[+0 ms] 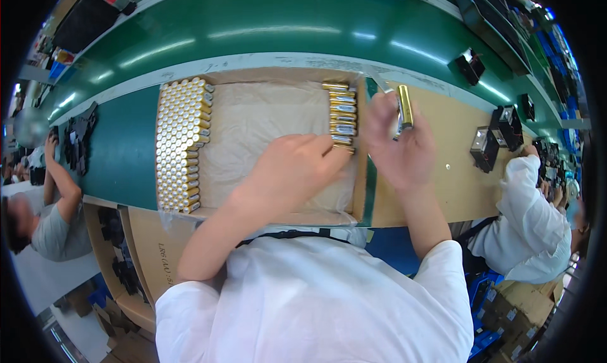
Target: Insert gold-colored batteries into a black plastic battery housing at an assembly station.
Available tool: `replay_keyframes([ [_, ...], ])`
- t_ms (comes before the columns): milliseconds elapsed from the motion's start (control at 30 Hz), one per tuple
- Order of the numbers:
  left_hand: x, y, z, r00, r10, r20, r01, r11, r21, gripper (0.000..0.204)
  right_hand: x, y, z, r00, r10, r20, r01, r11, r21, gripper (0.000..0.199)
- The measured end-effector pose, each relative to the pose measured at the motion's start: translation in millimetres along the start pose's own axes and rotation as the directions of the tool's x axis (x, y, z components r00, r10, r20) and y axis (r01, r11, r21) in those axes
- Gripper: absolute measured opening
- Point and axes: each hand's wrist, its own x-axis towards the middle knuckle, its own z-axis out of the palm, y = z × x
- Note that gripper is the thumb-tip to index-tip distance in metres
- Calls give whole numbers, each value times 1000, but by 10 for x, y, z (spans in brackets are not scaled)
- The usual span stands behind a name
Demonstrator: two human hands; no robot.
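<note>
A shallow cardboard box (360, 192) lined with clear plastic lies in front of me. Its left side is packed with upright batteries (180, 129), their ends facing up. Along its right side, a column of gold-and-silver batteries (343, 108) lies flat. My left hand (294, 170) reaches across the box, fingers curled and pinching at a gold battery (343, 149) at the column's near end; the fingertips are partly hidden. Just past the box's right wall, my raised right hand (404, 145) grips gold batteries (405, 105) between thumb and fingers. It is slightly blurred, and how many it holds is unclear.
Brown board (442, 148) covers the bench to the right, with black devices (485, 148) farther along. A person in white (531, 217) works at right, another (57, 224) at left. Black parts (79, 135) lie on the green mat. An open carton (136, 255) stands below left.
</note>
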Motion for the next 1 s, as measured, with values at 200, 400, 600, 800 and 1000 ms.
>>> replay_keyframes([
  [200,-1,-106,309,940,165,299,-266,902,340,12,-103,-267,-50,962,202,-184,-241,945,-223,28],
  [400,80,-31,77,946,141,292,-251,889,384,9,-26,-343,29,882,388,-268,-454,544,-705,15],
  [600,289,102,-302,985,107,135,-135,966,221,18,2,-345,71,932,356,-61,-251,517,-818,16],
  [800,708,143,-301,985,155,78,-157,988,7,23,6,-514,-160,914,404,-43,-346,718,-604,18],
  [1000,1019,168,-190,965,244,98,-244,970,-11,27,-47,-695,-360,920,389,46,-343,858,-383,20],
])
